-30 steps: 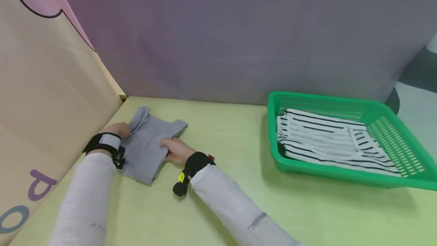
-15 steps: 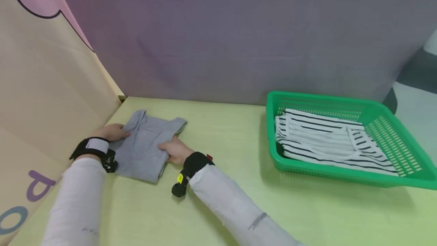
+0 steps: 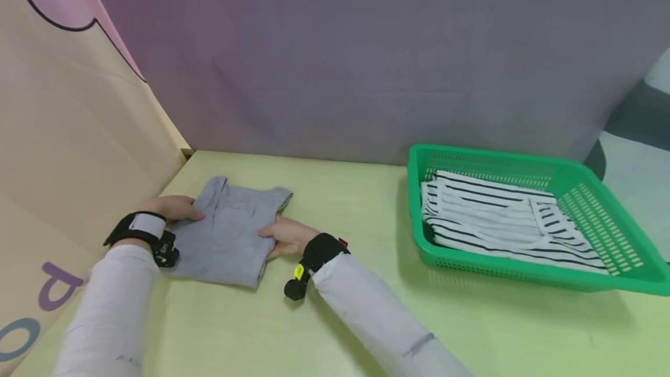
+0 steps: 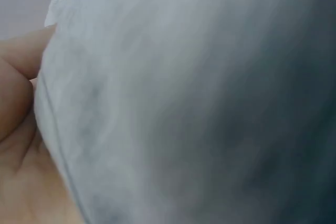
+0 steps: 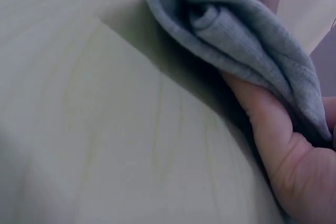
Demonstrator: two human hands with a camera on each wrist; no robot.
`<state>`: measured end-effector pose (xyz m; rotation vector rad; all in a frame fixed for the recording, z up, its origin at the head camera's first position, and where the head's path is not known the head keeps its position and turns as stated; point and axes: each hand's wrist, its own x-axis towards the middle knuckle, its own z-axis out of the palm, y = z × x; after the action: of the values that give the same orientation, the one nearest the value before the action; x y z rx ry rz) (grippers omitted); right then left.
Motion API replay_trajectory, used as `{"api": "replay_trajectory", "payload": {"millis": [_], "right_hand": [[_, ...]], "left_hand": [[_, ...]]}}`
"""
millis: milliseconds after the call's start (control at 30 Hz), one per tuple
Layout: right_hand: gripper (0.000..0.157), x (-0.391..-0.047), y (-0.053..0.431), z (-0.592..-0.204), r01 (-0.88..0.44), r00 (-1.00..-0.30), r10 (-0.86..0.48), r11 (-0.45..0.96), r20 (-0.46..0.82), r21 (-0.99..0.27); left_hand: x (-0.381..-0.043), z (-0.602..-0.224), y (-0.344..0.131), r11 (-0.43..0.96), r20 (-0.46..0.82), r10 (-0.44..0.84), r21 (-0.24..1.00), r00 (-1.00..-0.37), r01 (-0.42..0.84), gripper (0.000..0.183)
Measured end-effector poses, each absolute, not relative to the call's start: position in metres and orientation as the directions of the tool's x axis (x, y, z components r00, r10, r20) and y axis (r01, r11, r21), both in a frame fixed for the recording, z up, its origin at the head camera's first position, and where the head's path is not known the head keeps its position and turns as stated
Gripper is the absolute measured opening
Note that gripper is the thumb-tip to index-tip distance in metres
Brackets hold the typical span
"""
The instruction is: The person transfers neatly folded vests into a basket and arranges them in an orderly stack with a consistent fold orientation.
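A folded grey T-shirt [image 3: 225, 240] lies at the left of the table in the head view, its two sleeve-like corners toward the back. My left hand [image 3: 177, 207] holds its left edge, thumb on top. Opposite, my right hand [image 3: 289, 236] pinches the right edge, the thumb above and the other fingers under the cloth. Close up in the right wrist view, the rolled layers of the T-shirt [image 5: 252, 51] are lifted a little off the table over my right hand [image 5: 286, 150]. The T-shirt [image 4: 121, 108] fills most of the left wrist view and hides my left fingertips.
A green plastic basket [image 3: 502, 275] stands on the table at the right, holding folded black-and-white striped clothing [image 3: 487, 208]. A grey-purple curtain [image 3: 335, 63] runs behind the pale yellow table [image 3: 356, 191]. A beige printed panel [image 3: 78, 132] borders the left side.
My left hand has shifted left along the T-shirt's edge, its thumb now showing. My right hand has moved slightly right. The T-shirt looks wider and flatter; the basket stays put.
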<state>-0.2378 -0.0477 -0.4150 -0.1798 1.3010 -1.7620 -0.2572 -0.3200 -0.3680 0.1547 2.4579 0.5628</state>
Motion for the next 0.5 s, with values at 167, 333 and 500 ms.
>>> {"api": "replay_trajectory", "payload": {"millis": [167,333,500], "right_hand": [[0.061,-0.236,-0.038,-0.41,0.546,-0.585,-0.715,0.003,-0.383,-0.838],[0.061,-0.237,-0.03,-0.413,0.556,-0.589,-0.702,0.007,-0.4,-0.831],[0.061,-0.234,-0.016,-0.411,0.552,-0.592,-0.689,0.031,-0.418,-0.833]], "left_hand": [[-0.254,-0.363,-0.31,0.875,-0.597,0.238,0.475,-0.766,-0.098,0.077],[-0.25,-0.36,-0.303,0.877,-0.575,0.244,0.474,-0.781,-0.075,0.074],[-0.249,-0.363,-0.297,0.866,-0.569,0.257,0.494,-0.781,-0.075,0.072]]}}
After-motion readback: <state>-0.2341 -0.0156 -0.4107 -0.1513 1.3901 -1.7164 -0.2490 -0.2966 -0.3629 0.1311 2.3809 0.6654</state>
